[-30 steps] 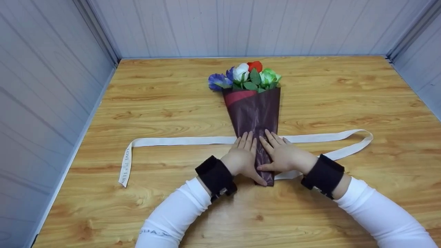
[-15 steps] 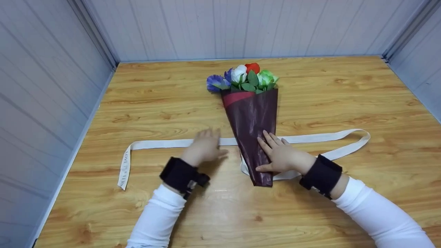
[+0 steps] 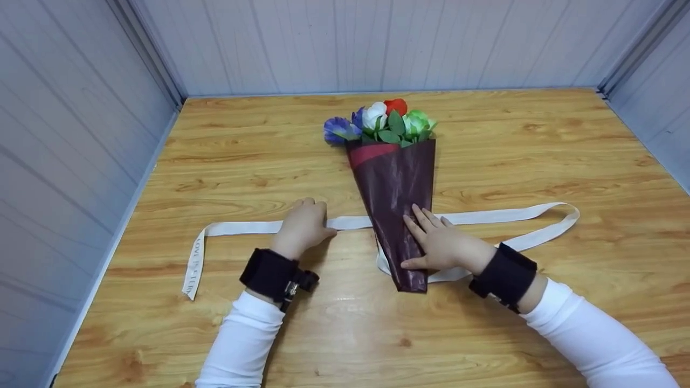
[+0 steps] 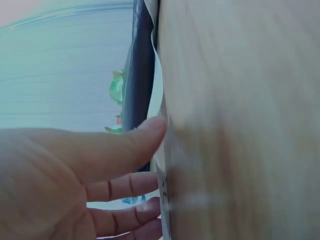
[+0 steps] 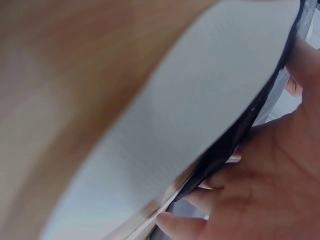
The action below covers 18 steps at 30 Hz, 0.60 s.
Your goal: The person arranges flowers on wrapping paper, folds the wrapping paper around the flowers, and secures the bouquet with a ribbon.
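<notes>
A bouquet (image 3: 396, 183) of artificial flowers, wrapped in dark maroon paper, lies on the table with its blooms toward the back wall. Beneath it runs a long white ribbon (image 3: 245, 228), looping round at the right. My left hand (image 3: 303, 223) is down on the ribbon left of the bouquet, fingers curled and thumb at the ribbon's edge; the fingertips are hidden in the head view. In the left wrist view, the ribbon (image 4: 158, 85) rises slightly beside the thumb. With fingers spread, my right hand (image 3: 444, 242) rests on the lower wrapping.
The ribbon's printed left end (image 3: 194, 269) bends toward the front of the wooden table (image 3: 345, 339). Pale panel walls (image 3: 302, 46) enclose the back and both sides. The ribbon's right loop (image 3: 563, 215) lies beyond my right hand.
My left hand has left the wrapping and moved left onto the ribbon, its fingers curling down. The bouquet's lower end and the ribbon behind it are uncovered. My right hand stays put.
</notes>
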### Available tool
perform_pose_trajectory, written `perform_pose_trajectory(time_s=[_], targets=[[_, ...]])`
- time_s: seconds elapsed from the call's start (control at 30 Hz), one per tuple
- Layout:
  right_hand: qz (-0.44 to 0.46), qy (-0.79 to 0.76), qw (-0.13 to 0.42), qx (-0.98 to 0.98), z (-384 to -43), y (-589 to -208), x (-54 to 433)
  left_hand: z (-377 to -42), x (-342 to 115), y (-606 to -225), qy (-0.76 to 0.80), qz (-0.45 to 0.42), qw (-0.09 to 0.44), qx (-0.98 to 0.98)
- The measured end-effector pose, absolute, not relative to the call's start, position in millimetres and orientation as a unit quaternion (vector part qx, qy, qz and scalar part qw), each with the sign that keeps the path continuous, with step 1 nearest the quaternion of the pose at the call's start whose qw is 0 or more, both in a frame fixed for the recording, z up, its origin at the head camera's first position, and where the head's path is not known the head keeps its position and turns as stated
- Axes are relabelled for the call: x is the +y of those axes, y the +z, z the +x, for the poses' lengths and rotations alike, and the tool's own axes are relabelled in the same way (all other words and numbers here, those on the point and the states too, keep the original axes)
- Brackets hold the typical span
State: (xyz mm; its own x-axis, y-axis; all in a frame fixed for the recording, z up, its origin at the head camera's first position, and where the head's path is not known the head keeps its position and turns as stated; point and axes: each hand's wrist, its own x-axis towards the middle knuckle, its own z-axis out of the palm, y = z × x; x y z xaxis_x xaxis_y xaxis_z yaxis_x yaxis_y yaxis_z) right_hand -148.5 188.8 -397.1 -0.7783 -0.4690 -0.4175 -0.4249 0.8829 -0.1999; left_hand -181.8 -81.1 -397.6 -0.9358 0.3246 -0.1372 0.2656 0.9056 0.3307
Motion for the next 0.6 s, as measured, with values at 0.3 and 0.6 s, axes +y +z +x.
perform_pose_trajectory(time_s=[0.3,0.6], targets=[[-0.241,-0.062,0.227,0.942,-147.7,-395.7,189.4,-182.8,-92.3,-395.0,0.155,0.132,0.103,0.974],[-0.24,-0.061,0.23,0.941,-148.1,-395.6,191.0,-184.6,-102.1,-385.6,0.199,0.141,0.163,0.956]])
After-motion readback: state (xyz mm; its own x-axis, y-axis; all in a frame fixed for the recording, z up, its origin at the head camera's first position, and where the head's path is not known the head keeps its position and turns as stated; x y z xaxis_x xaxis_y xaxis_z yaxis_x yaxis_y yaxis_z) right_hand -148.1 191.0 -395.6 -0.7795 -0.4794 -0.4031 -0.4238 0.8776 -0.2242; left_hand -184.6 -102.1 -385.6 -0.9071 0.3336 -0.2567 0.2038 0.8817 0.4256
